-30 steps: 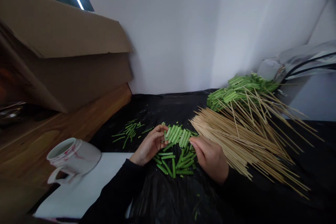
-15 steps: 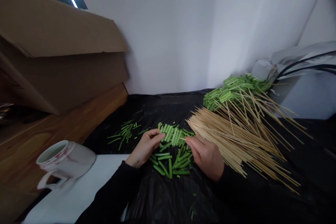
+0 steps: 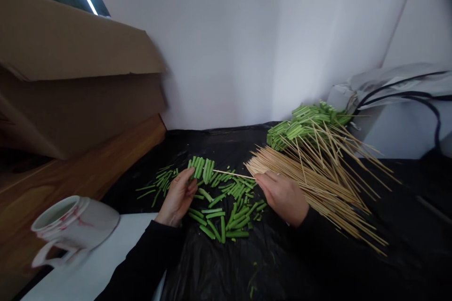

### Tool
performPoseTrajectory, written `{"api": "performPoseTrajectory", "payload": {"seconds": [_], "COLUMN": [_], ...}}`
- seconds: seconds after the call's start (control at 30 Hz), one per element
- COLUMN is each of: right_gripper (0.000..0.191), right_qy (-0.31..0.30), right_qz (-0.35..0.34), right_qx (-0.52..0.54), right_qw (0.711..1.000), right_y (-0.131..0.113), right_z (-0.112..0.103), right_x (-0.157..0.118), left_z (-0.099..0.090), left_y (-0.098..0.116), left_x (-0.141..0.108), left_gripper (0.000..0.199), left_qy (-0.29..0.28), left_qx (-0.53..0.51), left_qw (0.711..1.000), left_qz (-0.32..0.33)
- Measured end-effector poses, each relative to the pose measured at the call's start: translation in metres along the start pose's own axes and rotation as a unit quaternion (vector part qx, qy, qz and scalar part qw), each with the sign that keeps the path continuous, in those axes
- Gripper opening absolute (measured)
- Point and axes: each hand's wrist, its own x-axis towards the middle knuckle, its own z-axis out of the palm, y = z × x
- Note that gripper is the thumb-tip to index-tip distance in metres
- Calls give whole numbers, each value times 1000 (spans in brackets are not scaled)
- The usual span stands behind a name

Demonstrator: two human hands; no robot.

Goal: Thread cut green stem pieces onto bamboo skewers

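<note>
My left hand (image 3: 178,194) pinches the left end of a row of short green stems (image 3: 201,169), set side by side on a thin wooden skewer (image 3: 233,174). The skewer's bare length runs right to my right hand (image 3: 282,197), whose fingers are closed on it. Below and between my hands, loose cut green stems (image 3: 222,225) lie scattered on black plastic. A large pile of wooden skewers (image 3: 318,188) fans out to the right of my right hand. Behind it sits a heap of skewered green stems (image 3: 303,124).
At the left, a white mug (image 3: 77,223) lies tilted near a white sheet (image 3: 123,235). A cardboard box (image 3: 84,103) stands behind on wood. Thin green pieces (image 3: 164,181) lie left of my hands. Black cables (image 3: 406,94) and a pale box are at the far right.
My left hand has moved left with the stems, and the gap between my hands has widened. More bare skewer now shows between them. The view has shifted slightly.
</note>
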Motion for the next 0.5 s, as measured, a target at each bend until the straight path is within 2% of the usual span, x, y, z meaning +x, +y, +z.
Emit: {"api": "performPoseTrajectory", "payload": {"seconds": [0.1, 0.17, 0.27, 0.33, 0.5], "right_gripper": [23, 26, 25, 22, 25], "right_qy": [5, 47, 136, 167, 154], "right_qz": [-5, 16, 93, 166, 282], "right_qx": [-15, -13, 15, 34, -10], "right_qw": [1000, 999, 986, 971, 947], "right_y": [11, 19, 33, 43, 72], "right_z": [-3, -7, -16, -25, -57], "right_x": [2, 4, 5, 5, 4], "left_z": [1, 2, 1, 1, 1], "left_y": [1, 1, 2, 3, 0], "left_x": [-1, -1, -1, -1, -1], "left_gripper": [32, 29, 41, 40, 34], "left_qy": [-9, -26, -34, -36, -49], "left_qx": [12, 24, 32, 34, 56], "left_qw": [1000, 999, 999, 999, 997], "left_qz": [2, -2, -10, -13, -14]}}
